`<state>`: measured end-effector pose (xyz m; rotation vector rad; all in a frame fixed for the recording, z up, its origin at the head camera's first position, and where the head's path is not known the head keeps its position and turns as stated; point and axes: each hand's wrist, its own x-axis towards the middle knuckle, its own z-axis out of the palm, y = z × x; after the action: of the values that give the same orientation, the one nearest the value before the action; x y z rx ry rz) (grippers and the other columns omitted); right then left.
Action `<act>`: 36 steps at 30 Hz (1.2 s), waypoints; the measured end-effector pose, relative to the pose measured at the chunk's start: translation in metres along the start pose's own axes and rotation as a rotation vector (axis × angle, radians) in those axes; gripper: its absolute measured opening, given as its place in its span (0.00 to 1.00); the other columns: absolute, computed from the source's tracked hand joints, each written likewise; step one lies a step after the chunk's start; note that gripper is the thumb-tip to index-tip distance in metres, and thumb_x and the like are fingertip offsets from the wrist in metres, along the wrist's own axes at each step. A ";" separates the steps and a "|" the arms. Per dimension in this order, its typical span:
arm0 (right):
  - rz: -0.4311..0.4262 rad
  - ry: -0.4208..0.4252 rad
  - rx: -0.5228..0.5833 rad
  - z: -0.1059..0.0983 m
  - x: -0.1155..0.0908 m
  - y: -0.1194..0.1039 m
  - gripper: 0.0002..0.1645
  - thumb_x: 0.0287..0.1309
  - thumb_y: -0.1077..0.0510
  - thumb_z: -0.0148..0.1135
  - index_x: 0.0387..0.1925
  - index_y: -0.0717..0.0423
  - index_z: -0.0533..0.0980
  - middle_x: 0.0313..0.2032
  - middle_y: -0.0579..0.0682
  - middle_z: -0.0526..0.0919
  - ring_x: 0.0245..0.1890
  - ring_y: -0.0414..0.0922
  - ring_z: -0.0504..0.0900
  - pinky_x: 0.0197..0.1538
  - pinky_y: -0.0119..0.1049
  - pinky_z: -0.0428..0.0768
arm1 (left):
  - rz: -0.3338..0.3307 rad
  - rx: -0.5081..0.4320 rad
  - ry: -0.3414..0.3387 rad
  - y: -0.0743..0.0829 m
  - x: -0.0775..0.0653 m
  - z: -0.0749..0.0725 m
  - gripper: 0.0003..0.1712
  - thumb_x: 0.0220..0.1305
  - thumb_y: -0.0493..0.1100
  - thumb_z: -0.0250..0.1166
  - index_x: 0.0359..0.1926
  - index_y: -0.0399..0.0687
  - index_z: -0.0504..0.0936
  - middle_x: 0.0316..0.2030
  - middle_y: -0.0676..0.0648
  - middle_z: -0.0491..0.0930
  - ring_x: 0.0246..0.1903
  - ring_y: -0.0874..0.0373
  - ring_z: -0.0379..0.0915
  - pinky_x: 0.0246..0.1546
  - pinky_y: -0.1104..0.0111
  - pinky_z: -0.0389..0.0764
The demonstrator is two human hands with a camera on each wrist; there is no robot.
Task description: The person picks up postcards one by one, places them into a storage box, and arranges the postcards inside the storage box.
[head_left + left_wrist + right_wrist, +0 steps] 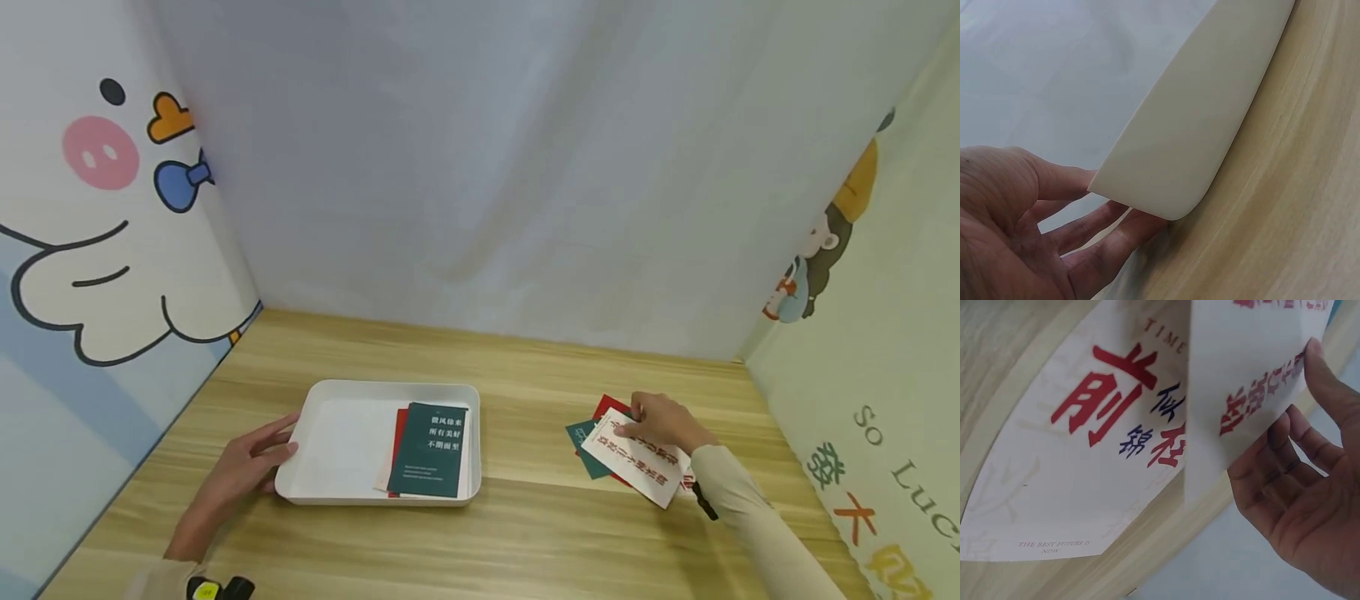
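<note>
A white tray [330,442] stands on the table, and my left hand [243,458] holds its left end. Up close in the left wrist view, the left thumb [1066,181] is at the tray's rim and the fingers lie against its end wall. My right hand [663,421] pinches a white card [633,457] with red characters, tilted above other cards. Below it in the right wrist view lies another white card [1054,487] with red and blue writing. Green [581,433] and red [609,404] cards peek out from under the held one.
Inside the tray's right half, a green card [429,454] lies over red and white cards. The wooden table [525,533] is bounded by a pale curtain [480,167] at the back and printed cloths at both sides.
</note>
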<state>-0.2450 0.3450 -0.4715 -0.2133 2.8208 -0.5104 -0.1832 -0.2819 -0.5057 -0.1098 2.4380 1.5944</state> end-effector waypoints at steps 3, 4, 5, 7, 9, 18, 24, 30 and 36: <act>0.003 -0.025 0.046 -0.009 -0.004 -0.001 0.17 0.65 0.52 0.73 0.38 0.59 0.75 0.31 0.53 0.79 0.29 0.46 0.73 0.33 0.38 0.72 | 0.004 0.016 0.006 0.000 0.000 -0.001 0.37 0.79 0.43 0.60 0.81 0.40 0.58 0.72 0.23 0.65 0.45 0.56 0.81 0.31 0.64 0.84; 0.001 -0.033 0.067 -0.013 -0.006 -0.002 0.15 0.65 0.54 0.72 0.38 0.61 0.76 0.32 0.54 0.80 0.29 0.46 0.73 0.33 0.38 0.73 | 0.003 0.014 0.007 0.000 0.000 0.000 0.37 0.79 0.43 0.60 0.81 0.40 0.58 0.72 0.23 0.65 0.45 0.56 0.81 0.31 0.64 0.84; -0.001 -0.040 0.096 -0.016 -0.008 -0.002 0.14 0.65 0.56 0.72 0.39 0.62 0.77 0.33 0.55 0.80 0.30 0.47 0.73 0.33 0.38 0.73 | 0.004 0.009 0.006 0.000 0.000 0.000 0.37 0.78 0.42 0.60 0.81 0.39 0.58 0.72 0.23 0.65 0.46 0.56 0.81 0.32 0.64 0.85; -0.008 -0.059 0.154 -0.021 -0.011 0.000 0.11 0.66 0.60 0.71 0.40 0.65 0.79 0.34 0.57 0.81 0.29 0.46 0.73 0.32 0.38 0.74 | 0.005 0.001 0.005 -0.001 0.001 0.001 0.37 0.78 0.42 0.60 0.81 0.39 0.58 0.72 0.22 0.65 0.45 0.55 0.82 0.32 0.63 0.85; 0.001 -0.085 0.221 -0.024 -0.013 0.002 0.10 0.66 0.62 0.70 0.41 0.67 0.79 0.34 0.56 0.81 0.28 0.46 0.73 0.31 0.39 0.74 | 0.003 -0.007 0.004 -0.002 0.001 0.002 0.37 0.79 0.41 0.60 0.81 0.39 0.58 0.71 0.22 0.65 0.44 0.56 0.82 0.32 0.63 0.85; 0.020 -0.217 0.419 -0.022 -0.017 0.014 0.16 0.69 0.63 0.66 0.52 0.73 0.79 0.37 0.53 0.84 0.32 0.43 0.76 0.34 0.38 0.78 | 0.002 -0.011 0.000 -0.002 -0.002 0.000 0.37 0.79 0.41 0.60 0.81 0.39 0.57 0.72 0.22 0.64 0.44 0.57 0.81 0.31 0.63 0.85; -0.028 -0.324 0.540 -0.026 -0.020 0.018 0.21 0.72 0.64 0.63 0.58 0.76 0.74 0.36 0.50 0.84 0.31 0.42 0.77 0.33 0.35 0.79 | 0.007 -0.001 -0.004 -0.001 -0.002 -0.002 0.37 0.79 0.42 0.60 0.81 0.38 0.57 0.72 0.22 0.64 0.45 0.58 0.81 0.32 0.63 0.85; -0.021 -0.348 0.598 -0.029 -0.024 0.019 0.26 0.72 0.62 0.64 0.63 0.75 0.71 0.39 0.49 0.85 0.34 0.42 0.81 0.35 0.37 0.84 | 0.009 -0.004 -0.009 0.001 -0.002 -0.002 0.37 0.79 0.41 0.60 0.81 0.38 0.57 0.72 0.22 0.63 0.45 0.59 0.82 0.33 0.63 0.86; 0.005 -0.308 0.629 -0.028 -0.032 0.018 0.26 0.70 0.63 0.65 0.63 0.76 0.72 0.36 0.49 0.85 0.32 0.42 0.81 0.35 0.38 0.86 | 0.013 0.006 -0.010 0.002 0.000 -0.002 0.37 0.79 0.42 0.60 0.81 0.39 0.57 0.72 0.22 0.64 0.45 0.58 0.82 0.32 0.62 0.86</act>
<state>-0.2241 0.3763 -0.4454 -0.1387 2.2337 -1.2073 -0.1839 -0.2830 -0.5034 -0.0855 2.4407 1.5887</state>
